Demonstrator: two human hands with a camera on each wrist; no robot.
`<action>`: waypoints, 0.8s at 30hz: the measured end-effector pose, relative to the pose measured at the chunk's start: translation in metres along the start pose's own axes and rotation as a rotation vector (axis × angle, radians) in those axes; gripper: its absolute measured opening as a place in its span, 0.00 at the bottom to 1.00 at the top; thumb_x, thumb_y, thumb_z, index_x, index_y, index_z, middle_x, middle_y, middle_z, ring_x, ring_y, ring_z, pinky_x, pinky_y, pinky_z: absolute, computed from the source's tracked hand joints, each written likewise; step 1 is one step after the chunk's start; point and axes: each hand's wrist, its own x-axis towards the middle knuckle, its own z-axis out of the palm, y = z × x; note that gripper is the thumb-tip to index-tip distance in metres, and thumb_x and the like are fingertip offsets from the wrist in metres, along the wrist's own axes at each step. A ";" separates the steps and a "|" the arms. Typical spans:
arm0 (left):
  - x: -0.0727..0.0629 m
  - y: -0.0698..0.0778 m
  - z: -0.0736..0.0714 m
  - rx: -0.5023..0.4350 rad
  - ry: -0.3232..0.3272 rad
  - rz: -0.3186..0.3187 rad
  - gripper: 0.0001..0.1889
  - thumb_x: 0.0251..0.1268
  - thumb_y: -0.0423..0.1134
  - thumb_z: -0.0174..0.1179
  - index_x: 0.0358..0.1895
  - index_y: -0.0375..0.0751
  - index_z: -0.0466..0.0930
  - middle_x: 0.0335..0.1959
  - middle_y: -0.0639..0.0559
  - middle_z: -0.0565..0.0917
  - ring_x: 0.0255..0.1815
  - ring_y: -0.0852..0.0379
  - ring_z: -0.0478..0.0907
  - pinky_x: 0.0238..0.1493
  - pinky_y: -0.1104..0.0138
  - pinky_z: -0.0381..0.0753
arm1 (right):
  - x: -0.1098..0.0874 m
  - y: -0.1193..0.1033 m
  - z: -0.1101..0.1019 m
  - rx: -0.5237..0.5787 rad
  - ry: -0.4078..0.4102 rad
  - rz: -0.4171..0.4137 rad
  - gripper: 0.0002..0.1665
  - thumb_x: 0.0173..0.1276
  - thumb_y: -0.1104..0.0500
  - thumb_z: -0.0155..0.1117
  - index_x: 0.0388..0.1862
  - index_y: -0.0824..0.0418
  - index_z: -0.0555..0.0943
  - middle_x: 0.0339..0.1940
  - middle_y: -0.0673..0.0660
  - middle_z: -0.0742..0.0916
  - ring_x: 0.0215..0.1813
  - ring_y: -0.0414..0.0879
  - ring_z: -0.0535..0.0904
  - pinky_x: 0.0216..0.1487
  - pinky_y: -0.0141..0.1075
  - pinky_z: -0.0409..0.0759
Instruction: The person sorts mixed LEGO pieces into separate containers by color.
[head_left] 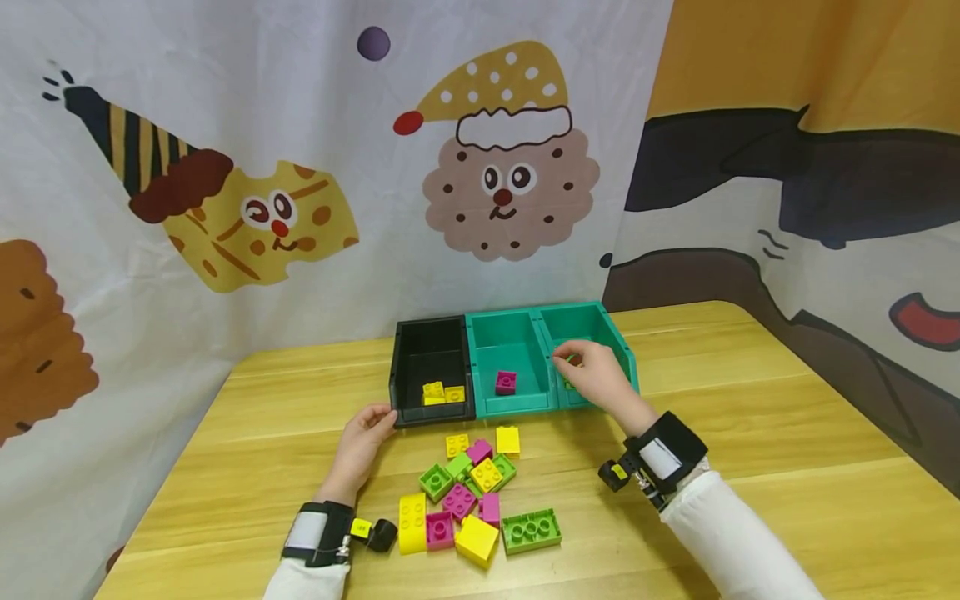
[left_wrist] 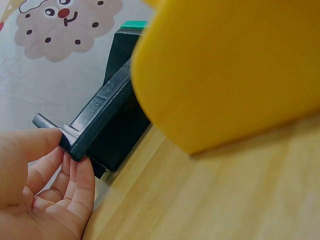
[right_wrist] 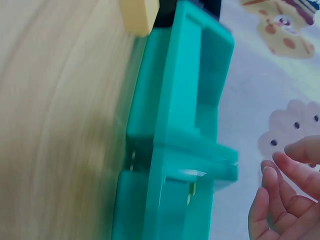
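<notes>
My left hand (head_left: 360,446) pinches the front left corner of the black bin (head_left: 429,358), thumb on top and fingers below, as the left wrist view shows. Two yellow toy bricks (head_left: 454,394) lie in that bin. Over the right teal bin (head_left: 576,321) hangs my right hand (head_left: 597,375), fingers loosely bent and nothing between them in the right wrist view. Partly hidden under it is a green brick (head_left: 567,384). A magenta brick (head_left: 506,382) lies in the middle teal bin (head_left: 504,337).
In front of the bins lies a pile of bricks: several yellow, magenta (head_left: 460,502) and green ones, with a long green brick (head_left: 532,531) at its right. A yellow brick (left_wrist: 225,75) looms large in the left wrist view. Behind the table hangs a printed curtain (head_left: 390,275).
</notes>
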 end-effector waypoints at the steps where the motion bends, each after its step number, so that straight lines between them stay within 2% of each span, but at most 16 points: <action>1: 0.000 0.000 0.000 -0.001 -0.002 0.000 0.15 0.69 0.35 0.54 0.51 0.26 0.71 0.39 0.51 0.77 0.37 0.64 0.72 0.42 0.77 0.75 | -0.003 -0.001 0.000 0.003 0.003 -0.008 0.11 0.69 0.60 0.58 0.43 0.64 0.83 0.42 0.61 0.86 0.39 0.51 0.79 0.35 0.38 0.77; 10: -0.001 0.000 0.000 0.007 -0.001 -0.002 0.15 0.69 0.35 0.54 0.52 0.27 0.71 0.40 0.50 0.76 0.37 0.63 0.72 0.41 0.78 0.75 | -0.026 -0.015 -0.003 0.067 0.000 -0.028 0.09 0.68 0.61 0.60 0.42 0.63 0.83 0.40 0.59 0.86 0.37 0.48 0.78 0.35 0.37 0.77; 17: -0.001 0.000 0.000 0.007 -0.001 -0.010 0.15 0.69 0.35 0.54 0.52 0.27 0.71 0.40 0.50 0.76 0.37 0.63 0.71 0.41 0.78 0.75 | -0.042 -0.022 -0.003 0.084 -0.094 -0.044 0.08 0.67 0.60 0.61 0.41 0.62 0.83 0.37 0.54 0.86 0.37 0.44 0.77 0.37 0.34 0.78; 24: -0.001 0.001 0.000 0.007 -0.005 -0.007 0.15 0.69 0.35 0.54 0.52 0.27 0.71 0.41 0.49 0.76 0.37 0.63 0.71 0.41 0.78 0.75 | -0.053 -0.028 -0.001 0.086 -0.175 -0.119 0.08 0.66 0.59 0.62 0.41 0.61 0.83 0.37 0.50 0.85 0.37 0.41 0.77 0.38 0.32 0.79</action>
